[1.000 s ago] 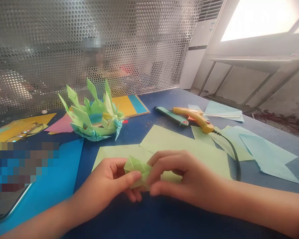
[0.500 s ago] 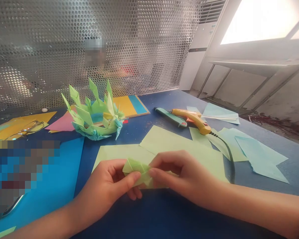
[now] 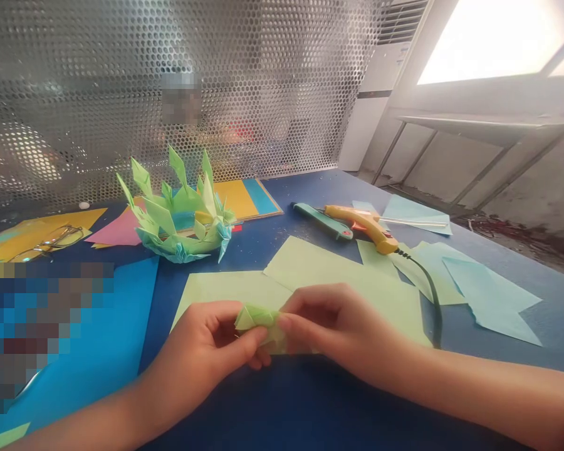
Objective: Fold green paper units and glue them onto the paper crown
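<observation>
Head view: both hands meet over a dark blue table [image 3: 282, 407], with a small folded green paper [image 3: 254, 316] between them. At this piece's nine o'clock, the left hand [image 3: 214, 338] is partly curled, pinching it between thumb and fingers. At three o'clock, the right hand [image 3: 326, 319] is also half closed, thumb and fingertips nipping the paper's near end. Pale green sheets [image 3: 352, 275] lie flat beyond, from eleven round to two o'clock. A spiky green-and-blue paper crown [image 3: 162, 219] stands at eleven o'clock. At one o'clock lies a green-handled cutter [image 3: 322, 220], just beside a yellow glue gun [image 3: 380, 235] towards two. Glasses [image 3: 59, 241] rest at ten; a bright blue sheet [image 3: 117, 326] lies at nine, beyond the left hand.
</observation>
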A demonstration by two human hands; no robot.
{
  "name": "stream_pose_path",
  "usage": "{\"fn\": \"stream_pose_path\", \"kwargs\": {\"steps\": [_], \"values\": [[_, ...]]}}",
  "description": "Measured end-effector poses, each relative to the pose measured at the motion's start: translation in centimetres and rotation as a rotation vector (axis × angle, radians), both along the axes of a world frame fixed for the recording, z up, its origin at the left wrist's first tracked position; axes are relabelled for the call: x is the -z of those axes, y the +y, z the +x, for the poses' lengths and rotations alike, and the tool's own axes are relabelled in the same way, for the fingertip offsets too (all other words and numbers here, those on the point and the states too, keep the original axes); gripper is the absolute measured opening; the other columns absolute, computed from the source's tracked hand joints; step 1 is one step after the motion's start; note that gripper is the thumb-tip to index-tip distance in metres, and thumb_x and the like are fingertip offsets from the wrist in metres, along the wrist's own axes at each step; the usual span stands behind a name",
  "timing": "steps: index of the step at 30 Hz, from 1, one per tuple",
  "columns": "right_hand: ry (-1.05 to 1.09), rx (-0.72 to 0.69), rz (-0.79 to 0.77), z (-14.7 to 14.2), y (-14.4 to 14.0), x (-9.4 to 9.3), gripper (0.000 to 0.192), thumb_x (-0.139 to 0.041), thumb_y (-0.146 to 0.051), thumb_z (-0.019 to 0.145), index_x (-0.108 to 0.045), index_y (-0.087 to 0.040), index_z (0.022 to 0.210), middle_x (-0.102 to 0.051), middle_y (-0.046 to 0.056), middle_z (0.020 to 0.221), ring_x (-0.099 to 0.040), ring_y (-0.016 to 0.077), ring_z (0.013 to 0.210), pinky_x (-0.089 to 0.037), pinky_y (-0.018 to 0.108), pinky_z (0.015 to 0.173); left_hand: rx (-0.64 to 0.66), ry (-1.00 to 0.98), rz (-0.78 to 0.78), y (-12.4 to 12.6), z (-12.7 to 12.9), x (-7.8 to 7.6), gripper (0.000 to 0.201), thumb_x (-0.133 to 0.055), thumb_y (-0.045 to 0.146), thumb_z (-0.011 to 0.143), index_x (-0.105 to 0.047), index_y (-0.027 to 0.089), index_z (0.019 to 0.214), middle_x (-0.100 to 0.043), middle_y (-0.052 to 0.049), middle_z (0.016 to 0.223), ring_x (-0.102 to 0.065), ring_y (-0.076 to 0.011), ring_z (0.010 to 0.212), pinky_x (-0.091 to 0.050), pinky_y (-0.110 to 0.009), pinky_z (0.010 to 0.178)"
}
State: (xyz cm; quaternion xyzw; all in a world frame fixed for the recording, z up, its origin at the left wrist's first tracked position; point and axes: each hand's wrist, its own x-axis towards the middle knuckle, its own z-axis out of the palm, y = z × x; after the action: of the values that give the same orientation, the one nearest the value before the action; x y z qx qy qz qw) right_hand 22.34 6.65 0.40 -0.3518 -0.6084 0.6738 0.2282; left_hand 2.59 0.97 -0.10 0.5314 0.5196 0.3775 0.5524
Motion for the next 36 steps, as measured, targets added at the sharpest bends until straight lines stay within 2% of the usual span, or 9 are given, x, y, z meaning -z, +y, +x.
{"fn": "stream_pose_path", "kwargs": {"steps": [5,12,16,19,25,29,32,34,36], "values": [[-0.091,0.005,0.130,0.01,-0.11,-0.10,0.030,-0.078,-0.042,0.078,-0.065,-0.018,0.067,-0.064,-0.003,0.058,-0.057,0.0099,0.056,-0.051,0.021,0.059,0.053,0.000,-0.019,0.19,0.08,0.09,0.015,-0.066,0.024,0.088,-0.077,0.017,0.081,-0.075,-0.001,0.072,-0.066,-0.0146,0.066,-0.054,-0.022,0.064],[-0.150,0.011,0.355,0.12,-0.31,-0.24,0.029,-0.060,-0.037,0.091,-0.061,-0.019,0.068,-0.062,-0.002,0.058,-0.057,0.0113,0.055,-0.048,0.021,0.053,0.077,-0.048,0.015,0.13,-0.12,0.11,0.022,-0.062,0.030,0.091,-0.078,0.017,0.081,-0.074,-0.002,0.073,-0.065,-0.0150,0.067,-0.054,-0.022,0.064],[-0.165,0.025,0.433,0.20,-0.19,0.00,0.023,-0.062,-0.037,0.089,-0.060,-0.019,0.075,-0.065,-0.002,0.062,-0.057,0.0114,0.057,-0.047,0.021,0.054,0.084,-0.087,0.015,0.19,-0.25,0.06,0.028,-0.058,0.030,0.094,-0.080,0.017,0.083,-0.071,-0.002,0.068,-0.064,-0.0140,0.062,-0.054,-0.023,0.064],[-0.168,0.036,0.443,0.15,-0.19,0.01,0.019,-0.070,-0.034,0.083,-0.061,-0.019,0.076,-0.068,-0.002,0.063,-0.060,0.0121,0.058,-0.048,0.022,0.057,0.079,-0.104,0.006,0.24,-0.16,0.05,0.027,-0.058,0.029,0.093,-0.081,0.018,0.082,-0.072,-0.002,0.069,-0.063,-0.0142,0.063,-0.053,-0.024,0.065],[-0.146,0.018,0.416,-0.11,-0.61,-0.51,0.023,-0.071,-0.029,0.082,-0.059,-0.020,0.064,-0.063,-0.005,0.054,-0.059,0.0107,0.050,-0.049,0.023,0.056,0.090,0.010,0.017,0.24,-0.02,0.12,0.020,-0.070,0.033,0.084,-0.077,0.017,0.074,-0.067,-0.001,0.070,-0.056,-0.0172,0.070,-0.045,-0.025,0.065],[-0.089,0.079,0.477,-0.13,-0.78,-0.39,0.013,-0.068,-0.025,0.082,-0.058,-0.021,0.075,-0.064,-0.005,0.059,-0.058,0.0099,0.048,-0.048,0.022,0.052,0.093,0.062,0.017,0.29,-0.01,0.15,0.029,-0.070,0.040,0.084,-0.072,0.016,0.068,-0.059,0.001,0.065,-0.048,-0.0149,0.065,-0.039,-0.024,0.060],[-0.039,0.116,0.621,-0.12,-0.80,-0.13,0.017,-0.063,-0.016,0.083,-0.052,-0.022,0.073,-0.059,-0.007,0.057,-0.054,0.0083,0.048,-0.046,0.018,0.049,0.085,0.087,0.011,0.19,0.00,0.08,0.034,-0.069,0.043,0.084,-0.068,0.016,0.065,-0.053,0.002,0.061,-0.044,-0.0140,0.063,-0.035,-0.024,0.057],[-0.051,0.094,0.743,-0.12,-0.73,0.04,0.016,-0.063,-0.011,0.084,-0.058,-0.021,0.073,-0.059,-0.006,0.059,-0.054,0.0078,0.050,-0.047,0.017,0.050,0.088,0.104,0.027,0.06,-0.01,0.03,0.035,-0.067,0.044,0.085,-0.066,0.016,0.064,-0.049,0.003,0.060,-0.041,-0.0133,0.061,-0.034,-0.024,0.055],[-0.046,0.071,0.818,-0.05,-0.61,0.17,0.011,-0.065,-0.010,0.085,-0.065,-0.020,0.082,-0.065,-0.003,0.069,-0.057,0.0078,0.054,-0.051,0.016,0.053,0.091,0.121,0.051,-0.08,-0.01,-0.03,0.037,-0.065,0.046,0.086,-0.066,0.016,0.064,-0.047,0.003,0.060,-0.038,-0.0131,0.060,-0.032,-0.024,0.054]]}}
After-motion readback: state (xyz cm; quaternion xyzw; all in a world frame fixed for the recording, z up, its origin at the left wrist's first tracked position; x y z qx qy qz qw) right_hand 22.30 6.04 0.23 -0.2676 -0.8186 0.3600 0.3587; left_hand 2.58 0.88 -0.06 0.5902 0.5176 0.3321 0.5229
